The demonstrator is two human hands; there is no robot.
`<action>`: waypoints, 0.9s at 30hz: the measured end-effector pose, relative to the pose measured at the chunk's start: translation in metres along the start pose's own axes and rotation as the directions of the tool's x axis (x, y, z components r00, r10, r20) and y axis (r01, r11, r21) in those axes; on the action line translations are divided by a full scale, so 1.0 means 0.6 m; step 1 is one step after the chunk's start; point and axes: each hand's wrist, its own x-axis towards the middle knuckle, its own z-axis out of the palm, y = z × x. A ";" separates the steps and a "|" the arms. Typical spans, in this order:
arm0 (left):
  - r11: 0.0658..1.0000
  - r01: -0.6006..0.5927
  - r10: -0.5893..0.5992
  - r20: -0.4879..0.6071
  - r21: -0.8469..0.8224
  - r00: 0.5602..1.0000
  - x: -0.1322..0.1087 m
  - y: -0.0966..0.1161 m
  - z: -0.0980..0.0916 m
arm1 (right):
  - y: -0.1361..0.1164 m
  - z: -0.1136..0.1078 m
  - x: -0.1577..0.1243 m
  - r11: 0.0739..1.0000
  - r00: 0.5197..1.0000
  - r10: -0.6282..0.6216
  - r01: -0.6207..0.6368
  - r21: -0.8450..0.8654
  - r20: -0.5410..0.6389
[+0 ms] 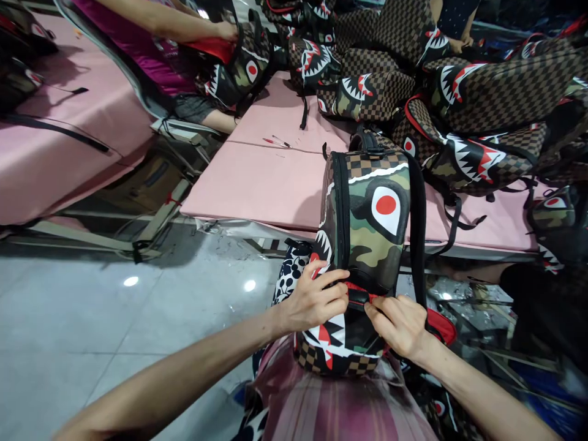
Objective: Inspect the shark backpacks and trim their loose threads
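A small backpack (378, 236) with camouflage, brown check and a shark face stands on my lap, leaning against the table edge. Its side shows a red-lined gap with a black strip (357, 297) across it. My left hand (316, 295) grips the bag at the left of this gap, its fingers bent over the black strip. At the right end, my right hand (399, 321) pinches the edge of the strip between thumb and forefinger. The fingertips partly cover what they hold. A black shoulder strap (417, 226) hangs down the bag's right side.
Several similar backpacks (496, 92) are heaped on the right of the pink table (257, 177). Small scissors-like snips (278, 143) lie on it. Across the table, a seated person (151, 49) handles another bag. A second pink table (68, 153) stands left.
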 end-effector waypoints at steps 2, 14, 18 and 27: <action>1.000 0.012 -0.012 0.013 -0.007 1.000 0.000 -0.001 0.001 | 0.001 -0.001 0.003 1.000 1.000 0.000 0.000 0.001 0.022; 0.995 0.102 -0.101 0.042 -0.022 0.994 0.021 -0.006 -0.008 | 0.008 -0.004 0.009 0.981 0.986 0.156 -0.162 0.103 0.068; 0.945 0.292 -0.301 0.040 0.150 0.953 0.044 -0.003 0.000 | 0.006 0.014 0.045 0.929 0.926 0.369 -0.366 -0.046 0.084; 0.652 0.735 -0.756 -0.088 -0.186 0.649 0.071 -0.109 0.005 | 0.129 0.023 0.091 0.613 0.641 0.763 -0.676 0.409 -0.085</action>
